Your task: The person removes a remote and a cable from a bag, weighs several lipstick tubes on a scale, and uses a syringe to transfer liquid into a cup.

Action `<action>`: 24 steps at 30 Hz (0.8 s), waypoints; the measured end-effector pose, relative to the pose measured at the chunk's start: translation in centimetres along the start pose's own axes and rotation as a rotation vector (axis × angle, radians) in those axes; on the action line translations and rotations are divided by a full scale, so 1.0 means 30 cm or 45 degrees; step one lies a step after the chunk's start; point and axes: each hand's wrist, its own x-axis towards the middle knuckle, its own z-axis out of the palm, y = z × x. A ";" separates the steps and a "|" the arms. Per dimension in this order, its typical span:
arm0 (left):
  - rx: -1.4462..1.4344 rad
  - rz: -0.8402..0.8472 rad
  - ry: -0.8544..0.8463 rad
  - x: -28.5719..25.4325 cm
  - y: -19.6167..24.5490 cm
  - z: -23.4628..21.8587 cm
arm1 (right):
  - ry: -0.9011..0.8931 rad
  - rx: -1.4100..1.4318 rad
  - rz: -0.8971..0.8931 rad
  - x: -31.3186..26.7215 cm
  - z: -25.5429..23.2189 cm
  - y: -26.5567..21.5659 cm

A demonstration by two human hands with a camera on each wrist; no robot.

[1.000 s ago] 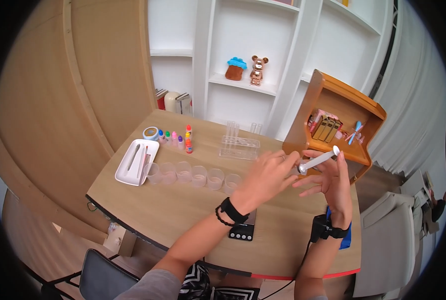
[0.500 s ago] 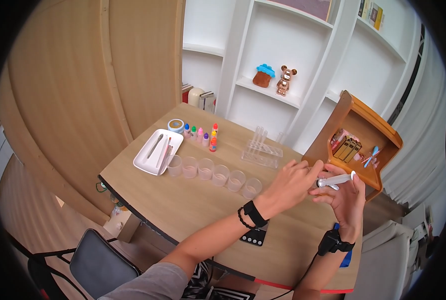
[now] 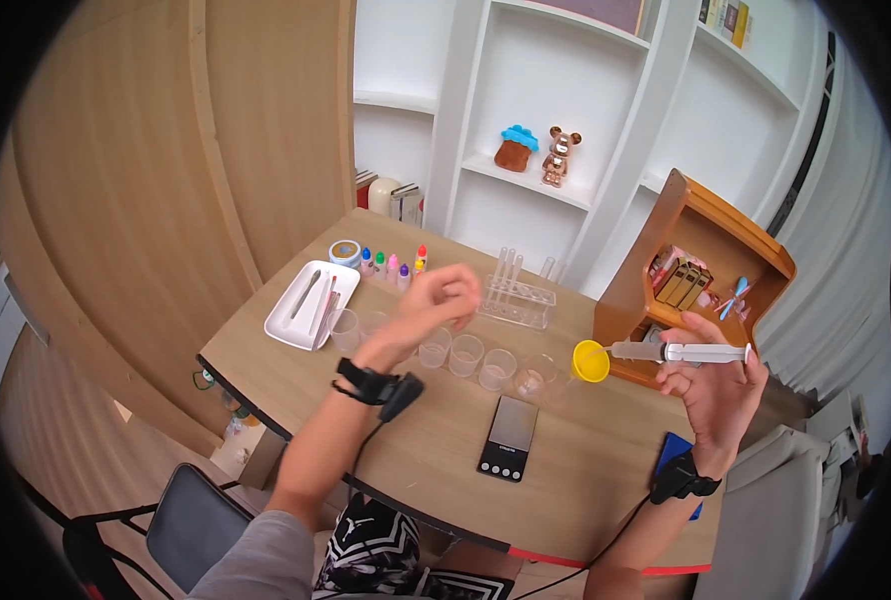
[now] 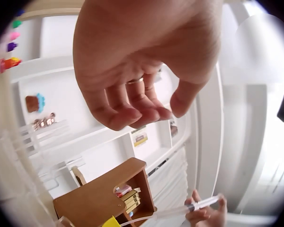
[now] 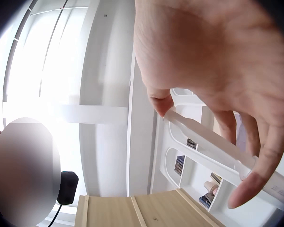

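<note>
My right hand (image 3: 714, 395) holds a clear plastic syringe (image 3: 681, 352) nearly level, thumb at the plunger end and fingers about the barrel. Its tip points left, beside a yellow funnel (image 3: 591, 362). In the left wrist view a thin clear tube (image 4: 137, 220) runs from the syringe (image 4: 189, 208) to the yellow funnel (image 4: 111, 222). My left hand (image 3: 436, 305) hangs in the air with loosely bent fingers and holds nothing. It overlaps part of a row of clear plastic cups (image 3: 466, 356). The left wrist view shows its fingers (image 4: 118, 116) and a ring.
A black digital scale (image 3: 509, 440) lies at the table's middle. Behind stands a clear rack (image 3: 526, 308) with test tubes. At left are a white tray (image 3: 281, 300) with slender tools and several colored bottles (image 3: 393, 270). A wooden shelf unit (image 3: 631, 270) stands at right.
My left hand has left the syringe and swung left over the cups. The syringe now points left in my right hand, and the yellow funnel and scale have come into plain sight.
</note>
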 end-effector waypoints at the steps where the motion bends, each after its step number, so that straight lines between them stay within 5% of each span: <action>1: -0.226 -0.071 -0.013 -0.044 -0.002 -0.032 | 0.009 0.001 -0.001 -0.004 -0.006 -0.008; 8: -0.724 -0.337 -0.436 -0.262 -0.174 -0.200 | 0.087 0.059 -0.088 -0.042 -0.008 -0.047; 16: -0.618 -0.589 -0.787 -0.261 -0.200 -0.157 | 0.236 0.024 -0.305 -0.071 0.020 -0.056; 21: -0.579 -0.661 -0.975 -0.249 -0.237 -0.142 | 0.401 0.134 -0.369 -0.004 0.179 -0.024; 24: -0.581 -0.634 -0.981 -0.248 -0.247 -0.143 | 0.116 0.183 -0.287 0.060 0.232 0.026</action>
